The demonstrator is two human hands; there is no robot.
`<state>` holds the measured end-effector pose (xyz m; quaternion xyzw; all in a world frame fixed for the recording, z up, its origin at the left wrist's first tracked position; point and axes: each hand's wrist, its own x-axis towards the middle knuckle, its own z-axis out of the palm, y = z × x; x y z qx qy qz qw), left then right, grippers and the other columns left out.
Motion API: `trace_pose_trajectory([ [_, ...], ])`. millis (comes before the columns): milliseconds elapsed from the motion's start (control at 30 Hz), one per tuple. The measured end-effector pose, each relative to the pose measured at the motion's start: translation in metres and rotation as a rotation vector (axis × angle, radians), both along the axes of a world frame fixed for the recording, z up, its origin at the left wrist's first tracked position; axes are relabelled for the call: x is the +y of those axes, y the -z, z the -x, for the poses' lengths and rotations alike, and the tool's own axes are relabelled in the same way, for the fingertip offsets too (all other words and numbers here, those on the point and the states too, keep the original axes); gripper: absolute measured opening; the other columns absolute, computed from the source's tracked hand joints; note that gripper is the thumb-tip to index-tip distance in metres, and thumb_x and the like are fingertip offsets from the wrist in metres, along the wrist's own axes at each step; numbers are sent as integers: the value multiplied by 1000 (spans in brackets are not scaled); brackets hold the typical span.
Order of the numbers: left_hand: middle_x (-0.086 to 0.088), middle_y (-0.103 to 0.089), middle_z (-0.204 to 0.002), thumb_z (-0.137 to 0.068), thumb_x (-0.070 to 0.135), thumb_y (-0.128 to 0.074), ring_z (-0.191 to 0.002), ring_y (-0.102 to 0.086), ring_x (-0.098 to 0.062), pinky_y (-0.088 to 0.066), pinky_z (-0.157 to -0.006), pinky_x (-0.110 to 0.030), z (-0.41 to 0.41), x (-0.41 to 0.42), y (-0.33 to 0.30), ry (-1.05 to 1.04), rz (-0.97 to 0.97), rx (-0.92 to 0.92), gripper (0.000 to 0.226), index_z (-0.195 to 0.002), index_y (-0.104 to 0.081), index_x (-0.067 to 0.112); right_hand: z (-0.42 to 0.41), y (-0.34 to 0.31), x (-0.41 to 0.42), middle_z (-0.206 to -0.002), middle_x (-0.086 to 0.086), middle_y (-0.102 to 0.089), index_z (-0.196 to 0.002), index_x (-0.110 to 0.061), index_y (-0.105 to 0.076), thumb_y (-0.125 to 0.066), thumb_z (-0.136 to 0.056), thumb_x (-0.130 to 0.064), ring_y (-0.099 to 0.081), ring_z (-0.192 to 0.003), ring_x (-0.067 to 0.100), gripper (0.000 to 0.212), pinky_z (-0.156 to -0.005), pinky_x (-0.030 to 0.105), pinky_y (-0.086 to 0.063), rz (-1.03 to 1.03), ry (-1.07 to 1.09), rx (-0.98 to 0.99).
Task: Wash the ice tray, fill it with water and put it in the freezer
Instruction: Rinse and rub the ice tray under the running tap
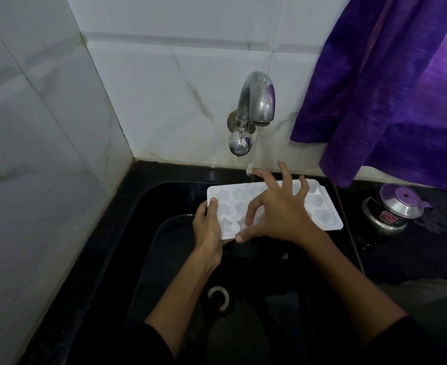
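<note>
A white ice tray (319,206) with star and shell shaped wells is held level over the black sink (143,233), just below the chrome tap (256,101). A thin stream of water falls from the spout onto the tray's far edge. My left hand (207,227) grips the tray's left end, thumb on top. My right hand (277,209) hovers over the tray's middle with fingers spread, the fingertips near the wells and the water stream.
White marble tiles line the walls on the left and behind the tap. A purple cloth (390,83) hangs at the upper right. A steel pot with a lid (393,206) stands on the black counter to the right. The sink drain (218,299) lies below my arms.
</note>
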<state>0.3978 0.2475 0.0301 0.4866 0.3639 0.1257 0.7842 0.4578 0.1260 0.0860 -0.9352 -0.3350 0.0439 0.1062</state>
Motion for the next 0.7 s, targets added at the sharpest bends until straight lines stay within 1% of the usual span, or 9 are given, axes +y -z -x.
trace_pose_trajectory([
  [67, -4, -69, -92, -98, 35, -44, -79, -66, -21, -56, -63, -32, 2, -2, 0, 12, 20, 1, 21, -100, -60, 23, -6, -2, 2, -155, -16, -7, -73, -42, -61, -69, -46, -77, 22, -141, 22, 45, -107, 61, 14, -35, 27, 70],
  [167, -11, -70, -98, -100, 35, -39, -81, -67, -24, -56, -63, -33, 5, -8, 2, 46, 27, -12, 30, -105, -62, 16, -10, -1, 9, -157, -13, -2, -94, -49, -56, -59, -52, -83, 24, -141, 24, 55, -107, 62, 15, -49, 27, 149],
  [233, -12, -70, -98, -100, 34, -38, -86, -67, -28, -55, -71, -40, 8, -13, 4, 66, -5, -18, 31, -103, -62, 16, -12, -1, 15, -158, -10, 4, -107, -50, -55, -56, -55, -84, 27, -140, 27, 63, -106, 63, 16, 22, -12, 143],
  [300, -13, -69, -102, -100, 35, -38, -96, -65, -34, -53, -83, -47, 9, -17, 7, 89, -37, -27, 31, -99, -63, 17, -13, -1, 18, -158, -7, 11, -115, -51, -55, -52, -59, -85, 29, -139, 31, 66, -103, 64, 18, 138, -51, 104],
  [333, -14, -69, -104, -100, 35, -38, -98, -64, -36, -52, -85, -49, 10, -18, 8, 95, -48, -32, 31, -99, -63, 17, -14, -1, 18, -158, -6, 13, -117, -52, -55, -50, -60, -86, 29, -139, 32, 67, -103, 65, 18, 189, -64, 86],
  [400, -13, -68, -100, -100, 35, -38, -92, -63, -34, -51, -81, -46, 11, -19, 8, 92, -49, -40, 32, -97, -63, 17, -14, -2, 19, -158, -5, 15, -120, -52, -54, -46, -61, -87, 30, -138, 33, 69, -102, 65, 18, 252, -80, 65],
  [567, -11, -68, -98, -100, 36, -39, -91, -63, -31, -51, -84, -49, 10, -21, 4, 92, -30, -53, 30, -95, -64, 19, -13, -8, 20, -158, -4, 16, -115, -48, -58, -48, -58, -87, 32, -137, 33, 69, -102, 65, 20, 240, -71, 46],
  [667, -11, -67, -96, -100, 35, -39, -90, -62, -29, -50, -82, -45, 9, -20, 1, 89, -18, -58, 30, -93, -64, 19, -10, -5, 20, -157, -3, 19, -126, -51, -49, -42, -60, -89, 35, -136, 34, 75, -101, 66, 20, 289, -89, 22],
  [700, -11, -68, -97, -100, 35, -39, -91, -63, -30, -51, -83, -45, 9, -19, 1, 85, -20, -53, 30, -93, -64, 20, -10, -5, 21, -157, -3, 18, -126, -52, -49, -42, -61, -89, 34, -136, 34, 75, -102, 66, 20, 291, -95, 18],
])
